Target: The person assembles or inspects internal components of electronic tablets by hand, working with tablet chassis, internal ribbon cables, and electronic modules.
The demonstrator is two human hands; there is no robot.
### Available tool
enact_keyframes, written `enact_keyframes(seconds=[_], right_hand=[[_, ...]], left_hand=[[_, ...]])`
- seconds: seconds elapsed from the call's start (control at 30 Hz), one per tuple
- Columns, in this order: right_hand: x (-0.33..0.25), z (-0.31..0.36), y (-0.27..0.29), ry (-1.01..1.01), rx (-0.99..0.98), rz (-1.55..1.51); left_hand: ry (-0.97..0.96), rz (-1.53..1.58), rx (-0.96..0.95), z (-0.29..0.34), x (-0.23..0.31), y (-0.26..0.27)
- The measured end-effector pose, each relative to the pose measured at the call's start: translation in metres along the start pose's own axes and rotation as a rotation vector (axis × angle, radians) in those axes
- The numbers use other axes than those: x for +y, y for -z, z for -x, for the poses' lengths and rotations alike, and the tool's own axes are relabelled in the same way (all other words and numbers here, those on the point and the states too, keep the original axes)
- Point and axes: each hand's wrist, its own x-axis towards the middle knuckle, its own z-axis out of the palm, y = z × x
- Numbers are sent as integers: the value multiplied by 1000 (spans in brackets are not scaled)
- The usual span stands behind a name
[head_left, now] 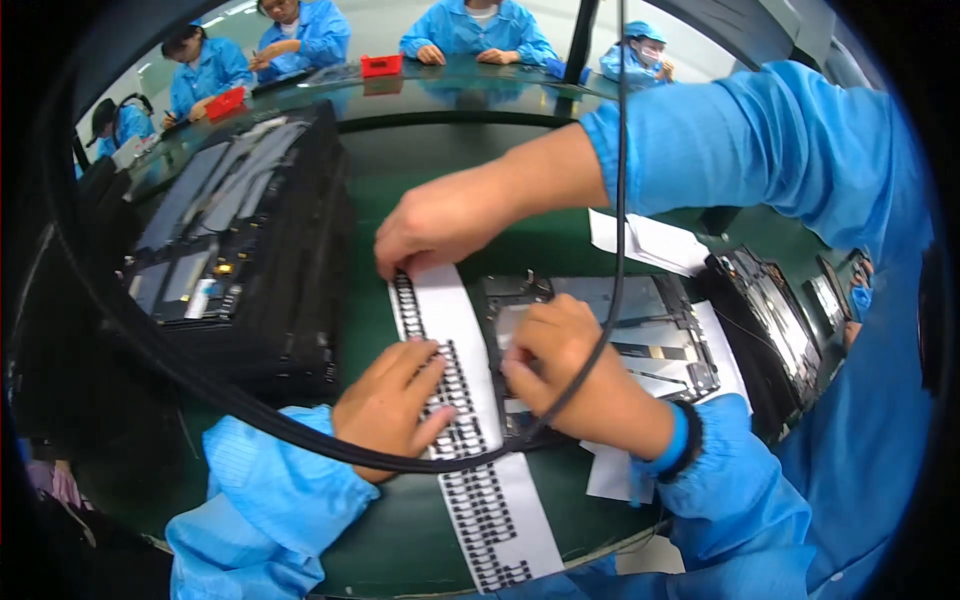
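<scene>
My left hand [388, 408] lies with its fingers stretched out on a long white sheet [525, 500] bearing rows of small black pieces. My right hand [580, 365], banded at the wrist, is closed over the left part of an opened flat electronic device [660, 345] with grey panels and a black frame. The thumb and forefinger are bent together; whatever they hold, if anything, is hidden. Above my hands, a co-worker's hand [445, 215] reaches in from the right, its fingertips at the far end of the same sheet.
A tall stack of similar devices [240, 230] stands at the left. More devices [765, 325] lie at the right, near white papers [650, 240]. A black cable [300, 435] loops across the near view. Across the table sit several people in blue, near red bins [381, 65].
</scene>
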Motion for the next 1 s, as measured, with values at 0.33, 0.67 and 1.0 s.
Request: enact_keyframes(seconds=[0.33, 0.67, 1.0], right_hand=[[13, 93, 88, -634, -30, -386], [-1, 94, 55, -684, -92, -354], [2, 93, 53, -652, -128, -284]], left_hand=[[-496, 210, 67, -31, 53, -9], [-715, 151, -113, -41, 56, -26], [-718, 94, -119, -42, 57, -27]])
